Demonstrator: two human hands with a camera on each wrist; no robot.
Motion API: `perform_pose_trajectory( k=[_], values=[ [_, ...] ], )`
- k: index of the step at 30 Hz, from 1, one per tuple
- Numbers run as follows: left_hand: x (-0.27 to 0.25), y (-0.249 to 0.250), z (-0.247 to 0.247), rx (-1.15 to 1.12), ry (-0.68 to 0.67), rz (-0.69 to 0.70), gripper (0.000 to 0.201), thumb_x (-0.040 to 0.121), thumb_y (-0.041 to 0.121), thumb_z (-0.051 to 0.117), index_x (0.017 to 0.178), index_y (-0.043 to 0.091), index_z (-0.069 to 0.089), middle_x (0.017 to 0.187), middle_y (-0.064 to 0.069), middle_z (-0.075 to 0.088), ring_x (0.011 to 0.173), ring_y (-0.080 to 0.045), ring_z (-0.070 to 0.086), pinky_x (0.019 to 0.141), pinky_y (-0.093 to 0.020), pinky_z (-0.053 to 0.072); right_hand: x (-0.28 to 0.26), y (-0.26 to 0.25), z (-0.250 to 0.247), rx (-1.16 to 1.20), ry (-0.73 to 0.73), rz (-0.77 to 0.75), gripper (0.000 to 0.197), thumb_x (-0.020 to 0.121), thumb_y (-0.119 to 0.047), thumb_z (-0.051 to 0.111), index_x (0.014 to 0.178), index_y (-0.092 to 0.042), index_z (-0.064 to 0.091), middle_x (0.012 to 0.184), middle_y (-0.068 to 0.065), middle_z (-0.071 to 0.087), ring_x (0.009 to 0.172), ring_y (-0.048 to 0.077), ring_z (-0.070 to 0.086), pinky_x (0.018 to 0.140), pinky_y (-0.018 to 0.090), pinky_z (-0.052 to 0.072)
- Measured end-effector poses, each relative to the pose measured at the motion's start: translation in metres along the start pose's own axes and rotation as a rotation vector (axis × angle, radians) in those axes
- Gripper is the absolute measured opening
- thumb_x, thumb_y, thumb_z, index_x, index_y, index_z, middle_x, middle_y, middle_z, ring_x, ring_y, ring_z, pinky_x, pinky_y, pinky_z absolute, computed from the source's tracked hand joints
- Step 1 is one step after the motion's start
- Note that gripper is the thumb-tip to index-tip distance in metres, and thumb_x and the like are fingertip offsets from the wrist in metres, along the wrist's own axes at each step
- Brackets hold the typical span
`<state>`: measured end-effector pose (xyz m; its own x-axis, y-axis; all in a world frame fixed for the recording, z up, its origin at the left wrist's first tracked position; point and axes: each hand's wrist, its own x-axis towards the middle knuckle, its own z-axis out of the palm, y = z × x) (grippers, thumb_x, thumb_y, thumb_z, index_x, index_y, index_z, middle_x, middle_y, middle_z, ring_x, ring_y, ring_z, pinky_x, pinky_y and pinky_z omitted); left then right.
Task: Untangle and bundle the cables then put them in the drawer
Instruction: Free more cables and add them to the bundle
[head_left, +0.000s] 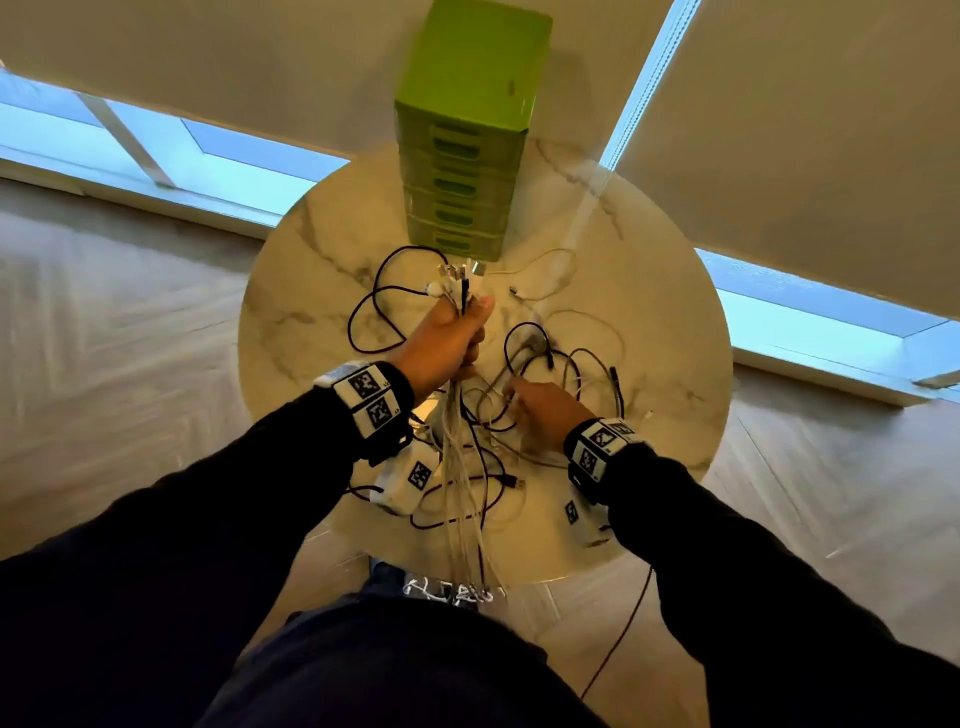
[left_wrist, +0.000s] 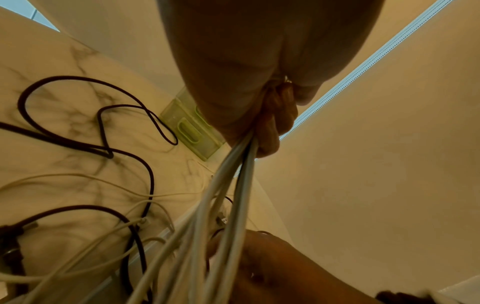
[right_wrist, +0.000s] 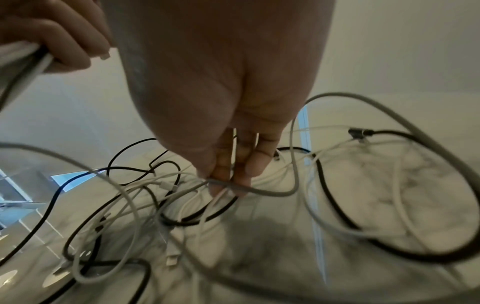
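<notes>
While the left hand (head_left: 451, 338) is fisted tight around a bunch of white cables (head_left: 460, 441), plug ends sticking up above the thumb and the strands hanging down past the marble table (head_left: 649, 291) edge, the right hand (head_left: 545, 408) reaches down into the tangled cables (head_left: 561, 364) on the tabletop, fingertips (right_wrist: 244, 176) pinching a grey cable (right_wrist: 272, 193). Behind the tangle stands the green drawer unit (head_left: 462, 171), drawers closed.

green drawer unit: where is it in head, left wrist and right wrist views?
Head: green drawer unit stands top centre, at the far edge of the marble table.
Left wrist: only a bottom drawer front shows, centre-left, behind the left hand.
Right wrist: not in it.
Shared landmark: the marble table, seen in all three views.
</notes>
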<state>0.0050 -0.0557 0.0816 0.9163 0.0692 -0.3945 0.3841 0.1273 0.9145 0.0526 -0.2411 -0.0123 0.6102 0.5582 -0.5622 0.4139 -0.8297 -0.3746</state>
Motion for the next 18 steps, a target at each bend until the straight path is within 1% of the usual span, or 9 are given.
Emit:
perform_pose_trajectory(
  k=[3,5,6,7,9,11,13,15,18],
  values=[
    [0.008,0.002,-0.002,-0.008,0.018,-0.015,0.034,0.107,0.039,0.041,0.077,0.028,0.03,0.061,0.011,0.026,0.049,-0.007,0.023,0.049,-0.022,0.03,-0.004,0.029,-0.013,-0.043,-0.064,0.003,0.035,0.103,-0.047,0.035,0.114,-0.022,0.058,0.111,0.014,0.066,0.096,0.034,0.063,0.084,0.039,0.051],
    [0.016,0.003,-0.001,-0.04,0.03,-0.024,0.034,0.108,0.036,0.041,0.077,0.027,0.03,0.063,0.008,0.025,0.05,-0.008,0.022,0.049,-0.023,0.028,-0.008,0.049,-0.026,-0.15,-0.101,0.12,0.022,0.102,-0.033,0.044,0.113,-0.026,0.062,0.118,0.01,0.064,0.102,0.031,0.062,0.084,0.034,0.048],
    [0.021,0.003,0.0,-0.043,0.037,-0.029,0.033,0.108,0.036,0.041,0.077,0.027,0.03,0.063,0.008,0.025,0.05,-0.008,0.022,0.048,-0.023,0.028,-0.009,0.055,-0.034,-0.203,-0.104,0.173,0.023,0.1,-0.026,0.046,0.115,-0.026,0.063,0.12,0.008,0.062,0.106,0.03,0.061,0.085,0.034,0.047],
    [0.026,0.004,0.002,-0.042,0.04,-0.033,0.033,0.108,0.035,0.041,0.077,0.027,0.03,0.063,0.008,0.025,0.049,-0.008,0.022,0.047,-0.022,0.028,-0.009,0.061,-0.04,-0.235,-0.065,0.199,0.025,0.099,-0.024,0.046,0.117,-0.026,0.063,0.121,0.008,0.061,0.108,0.03,0.06,0.086,0.035,0.047],
    [0.036,0.001,0.006,-0.04,0.04,-0.043,0.033,0.107,0.036,0.042,0.078,0.026,0.031,0.06,0.01,0.028,0.049,-0.008,0.024,0.046,-0.022,0.03,-0.005,0.057,-0.05,-0.221,0.125,0.155,0.026,0.099,-0.024,0.046,0.12,-0.02,0.06,0.119,0.009,0.059,0.106,0.032,0.06,0.087,0.039,0.049],
    [0.043,-0.002,0.01,-0.04,0.041,-0.06,0.032,0.107,0.037,0.042,0.078,0.026,0.033,0.06,0.011,0.029,0.049,-0.008,0.025,0.046,-0.023,0.03,0.0,0.036,-0.051,-0.115,0.223,0.06,0.02,0.1,-0.027,0.045,0.108,-0.014,0.058,0.112,0.012,0.059,0.1,0.033,0.059,0.084,0.042,0.049],
    [0.05,-0.006,0.012,-0.043,0.044,-0.077,0.033,0.107,0.036,0.043,0.077,0.026,0.033,0.06,0.009,0.028,0.048,-0.008,0.025,0.046,-0.023,0.029,0.009,0.012,-0.043,-0.069,0.116,0.024,0.02,0.1,-0.03,0.045,0.089,-0.016,0.054,0.104,0.013,0.063,0.094,0.033,0.061,0.075,0.039,0.048],
    [0.055,-0.008,0.013,-0.045,0.045,-0.095,0.033,0.107,0.036,0.043,0.077,0.026,0.032,0.062,0.007,0.026,0.048,-0.009,0.024,0.045,-0.024,0.027,0.016,-0.006,-0.027,-0.103,-0.033,0.059,0.029,0.097,-0.041,0.048,0.082,-0.018,0.054,0.1,0.012,0.067,0.088,0.031,0.062,0.069,0.035,0.045],
    [0.059,-0.011,0.009,-0.051,0.044,-0.115,0.033,0.107,0.037,0.043,0.078,0.026,0.034,0.062,0.007,0.026,0.05,-0.009,0.023,0.045,-0.024,0.028,0.023,-0.016,-0.003,-0.131,-0.088,0.158,0.037,0.093,-0.051,0.053,0.097,-0.016,0.064,0.106,0.01,0.065,0.091,0.03,0.064,0.07,0.033,0.048]
  ],
)
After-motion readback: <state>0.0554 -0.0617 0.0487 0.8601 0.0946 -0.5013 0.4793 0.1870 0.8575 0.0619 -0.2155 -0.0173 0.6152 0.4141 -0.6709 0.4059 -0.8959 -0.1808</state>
